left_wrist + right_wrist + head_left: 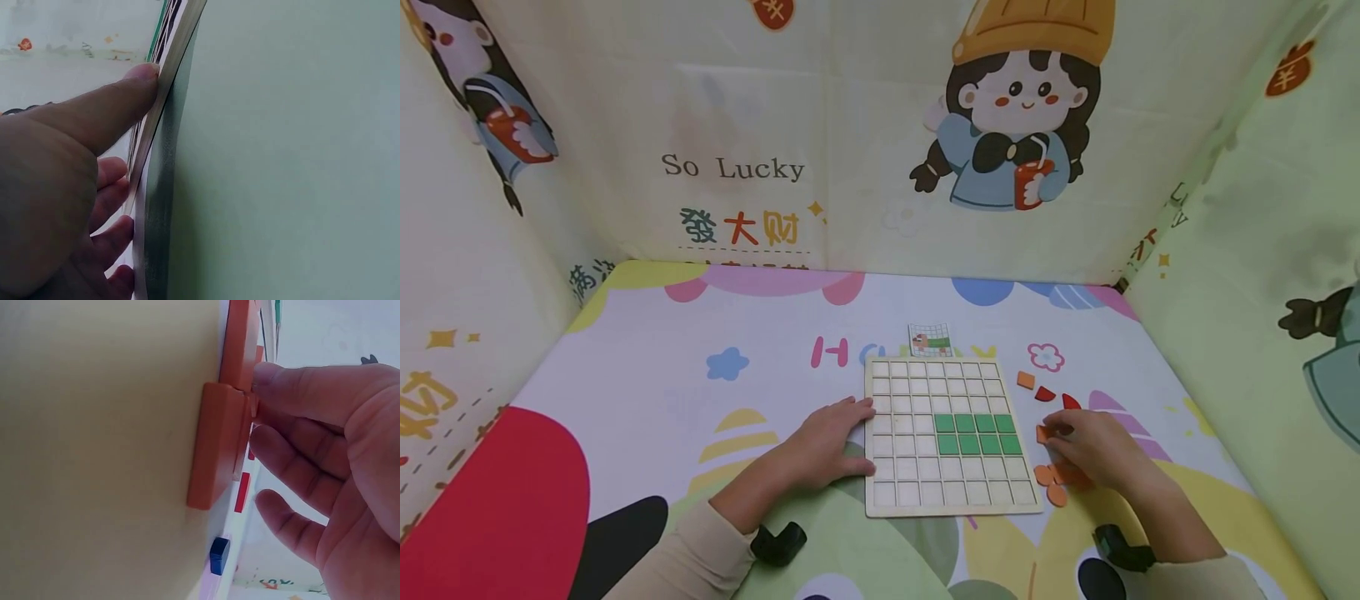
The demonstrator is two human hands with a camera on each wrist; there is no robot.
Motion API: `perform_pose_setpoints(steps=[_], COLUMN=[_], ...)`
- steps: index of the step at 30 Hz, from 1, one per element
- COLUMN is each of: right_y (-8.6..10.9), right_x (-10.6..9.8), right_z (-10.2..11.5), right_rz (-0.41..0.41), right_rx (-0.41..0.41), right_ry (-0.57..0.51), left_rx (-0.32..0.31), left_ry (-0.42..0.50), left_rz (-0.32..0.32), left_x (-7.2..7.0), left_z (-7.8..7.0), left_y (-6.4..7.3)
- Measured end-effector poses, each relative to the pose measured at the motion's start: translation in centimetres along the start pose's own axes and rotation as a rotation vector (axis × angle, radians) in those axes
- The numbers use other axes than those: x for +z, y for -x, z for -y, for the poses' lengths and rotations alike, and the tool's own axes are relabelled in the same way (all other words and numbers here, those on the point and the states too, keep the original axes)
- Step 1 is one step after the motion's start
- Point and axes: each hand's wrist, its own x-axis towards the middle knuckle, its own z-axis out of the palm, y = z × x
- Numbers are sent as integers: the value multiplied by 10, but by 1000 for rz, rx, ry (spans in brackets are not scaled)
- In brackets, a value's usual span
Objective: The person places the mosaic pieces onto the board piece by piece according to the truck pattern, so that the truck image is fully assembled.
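A light wooden grid board (955, 510) lies on the table, with two rows of green square tiles (964, 423) on its right half. My left hand (827, 442) rests at the board's left side; its outstretched thumb (119, 103) and fingertips touch the edge. To the right of the board, my right hand (1090, 446) pinches a small orange square tile (1042, 434) between thumb and fingers. Orange round pieces (1057, 496) and other orange pieces lie just below and partly under that hand. The right wrist view shows a thick orange piece (215, 444) close beside the fingertips.
Behind the board lies a small picture card (930, 340) showing a coloured grid. An orange square (1026, 380) and red curved pieces (1045, 394) are at the board's upper right. In the right wrist view, a dark blue piece (219, 555) stands farther off. Printed cloth walls surround the table.
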Motion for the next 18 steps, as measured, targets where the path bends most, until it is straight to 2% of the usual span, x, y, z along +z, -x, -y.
perform_pose_setpoints(steps=[12,18], right_y=[-3,0], right_x=[-2,-4], right_z=[1,9], right_rz=[31,-7], right_rx=[24,-7], right_ry=[14,-14], left_rx=[22,25], left_ry=[-2,-10], left_rz=[13,9], left_x=[1,1], left_z=[2,2], left_y=[0,0])
